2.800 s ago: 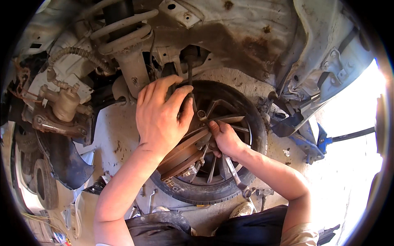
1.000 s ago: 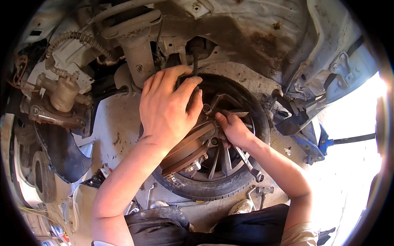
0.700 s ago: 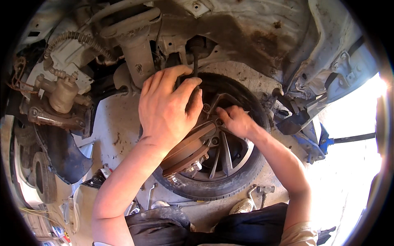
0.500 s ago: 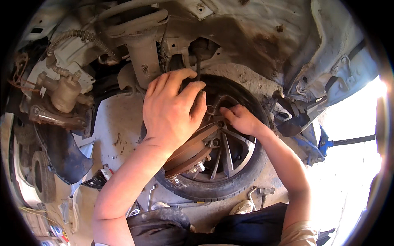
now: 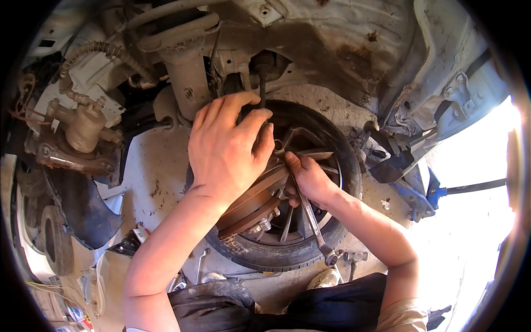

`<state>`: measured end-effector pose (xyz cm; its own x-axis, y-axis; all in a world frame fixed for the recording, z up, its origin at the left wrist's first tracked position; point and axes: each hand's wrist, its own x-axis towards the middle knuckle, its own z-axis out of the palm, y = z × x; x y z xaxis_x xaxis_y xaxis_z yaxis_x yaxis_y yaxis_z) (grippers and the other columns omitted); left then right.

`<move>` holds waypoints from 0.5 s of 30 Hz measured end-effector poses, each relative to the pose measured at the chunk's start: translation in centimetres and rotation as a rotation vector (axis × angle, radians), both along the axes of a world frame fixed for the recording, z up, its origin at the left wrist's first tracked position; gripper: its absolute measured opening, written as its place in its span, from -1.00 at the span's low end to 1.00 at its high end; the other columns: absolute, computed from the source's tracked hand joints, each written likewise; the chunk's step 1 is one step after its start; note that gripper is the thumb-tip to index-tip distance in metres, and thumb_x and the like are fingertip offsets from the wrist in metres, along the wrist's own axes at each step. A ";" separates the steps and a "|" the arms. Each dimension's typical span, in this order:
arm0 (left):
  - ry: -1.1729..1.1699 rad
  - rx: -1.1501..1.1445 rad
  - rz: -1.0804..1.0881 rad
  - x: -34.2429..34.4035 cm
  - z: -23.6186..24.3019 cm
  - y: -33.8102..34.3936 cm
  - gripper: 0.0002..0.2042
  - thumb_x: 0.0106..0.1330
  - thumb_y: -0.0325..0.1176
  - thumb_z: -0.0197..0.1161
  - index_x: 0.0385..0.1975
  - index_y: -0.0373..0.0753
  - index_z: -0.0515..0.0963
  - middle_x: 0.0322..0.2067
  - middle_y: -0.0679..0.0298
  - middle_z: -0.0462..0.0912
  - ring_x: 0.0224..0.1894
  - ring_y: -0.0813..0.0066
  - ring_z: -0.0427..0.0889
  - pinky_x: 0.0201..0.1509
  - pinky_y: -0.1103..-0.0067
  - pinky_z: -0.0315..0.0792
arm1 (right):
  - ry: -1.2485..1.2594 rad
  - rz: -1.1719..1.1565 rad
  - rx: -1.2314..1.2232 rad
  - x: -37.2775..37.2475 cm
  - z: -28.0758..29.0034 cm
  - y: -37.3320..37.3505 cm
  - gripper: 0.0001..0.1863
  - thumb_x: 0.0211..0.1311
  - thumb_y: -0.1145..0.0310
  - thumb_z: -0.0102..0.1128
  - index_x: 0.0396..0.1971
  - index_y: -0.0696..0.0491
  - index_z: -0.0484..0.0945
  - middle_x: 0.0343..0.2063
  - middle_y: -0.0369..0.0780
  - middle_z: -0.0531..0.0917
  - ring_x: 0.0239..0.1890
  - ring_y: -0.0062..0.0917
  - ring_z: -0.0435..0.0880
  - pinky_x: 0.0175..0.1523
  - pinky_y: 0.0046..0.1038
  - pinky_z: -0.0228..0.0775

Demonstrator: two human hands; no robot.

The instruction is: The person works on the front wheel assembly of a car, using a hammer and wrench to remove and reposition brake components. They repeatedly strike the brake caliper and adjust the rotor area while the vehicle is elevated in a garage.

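My left hand [image 5: 225, 148] is above the brake disc [image 5: 246, 207], its curled fingers around the lower end of a dark rod [image 5: 263, 83]; the fingertips are partly hidden. My right hand [image 5: 311, 181] grips a ring spanner [image 5: 311, 218] near its upper end. One ring of the spanner is close to my left thumb, and its other end points down toward my feet. Whether the upper ring sits on a nut I cannot tell. The rusty disc and its hub are between my arms. A wheel with a tyre [image 5: 287, 260] lies flat on the ground underneath.
A strut [image 5: 187, 77] rises beyond my left hand. To the left hangs a dirty brake caliper [image 5: 86, 133]. At the right stands a blue jack [image 5: 431, 191] with a dark handle. Another spanner [image 5: 202, 265] and a hammer-like tool [image 5: 355, 257] lie near my feet.
My right hand has shifted left and down, closer to my left hand. The spanner's shaft now shows, slanting down across the wheel. My left hand has barely moved.
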<state>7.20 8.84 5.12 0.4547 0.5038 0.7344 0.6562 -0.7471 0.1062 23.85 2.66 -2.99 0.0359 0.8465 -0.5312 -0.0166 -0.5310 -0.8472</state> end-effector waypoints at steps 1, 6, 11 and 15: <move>0.000 0.002 0.001 0.0 -0.1 0.1 -0.84 0.08 -0.35 0.33 -0.32 -0.10 0.65 -0.15 0.36 0.60 -0.12 0.29 0.56 0.00 0.40 0.39 | -0.006 -0.007 0.021 0.0 0.0 0.0 -0.58 0.54 0.04 -0.25 -0.18 0.14 0.39 -0.68 -0.30 0.42 -0.79 -0.56 0.40 -0.70 -0.54 0.29; -0.011 -0.001 -0.013 -0.1 0.0 0.0 -0.85 0.08 -0.34 0.32 -0.33 -0.11 0.65 -0.15 0.36 0.60 -0.12 0.29 0.56 0.00 0.40 0.39 | 0.016 0.087 0.083 1.2 -1.1 0.0 -0.52 0.50 -0.01 -0.19 -0.04 0.18 0.32 -0.64 -0.24 0.46 -0.75 -0.51 0.50 -0.65 -0.51 0.45; 0.017 0.004 -0.002 0.0 -0.1 0.1 -0.86 0.08 -0.33 0.32 -0.34 -0.11 0.64 -0.14 0.35 0.60 -0.11 0.29 0.56 0.00 0.41 0.39 | 0.143 0.007 -0.030 0.4 -0.3 0.1 -0.58 0.53 0.04 -0.27 0.02 0.12 0.28 -0.64 -0.18 0.55 -0.79 -0.50 0.48 -0.69 -0.52 0.37; 0.024 0.004 0.002 -0.1 -0.1 0.1 -0.86 0.08 -0.33 0.32 -0.34 -0.11 0.65 -0.14 0.36 0.60 -0.10 0.29 0.56 0.00 0.41 0.38 | 0.323 0.015 -0.055 0.7 0.5 0.4 -0.58 0.55 0.04 -0.33 0.06 0.10 0.26 -0.61 -0.12 0.61 -0.78 -0.46 0.53 -0.70 -0.53 0.38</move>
<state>7.09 8.93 5.04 0.4715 0.5023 0.7249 0.6602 -0.7460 0.0875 24.51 3.03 -2.48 -0.1539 0.8152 -0.5584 -0.2714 -0.5783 -0.7694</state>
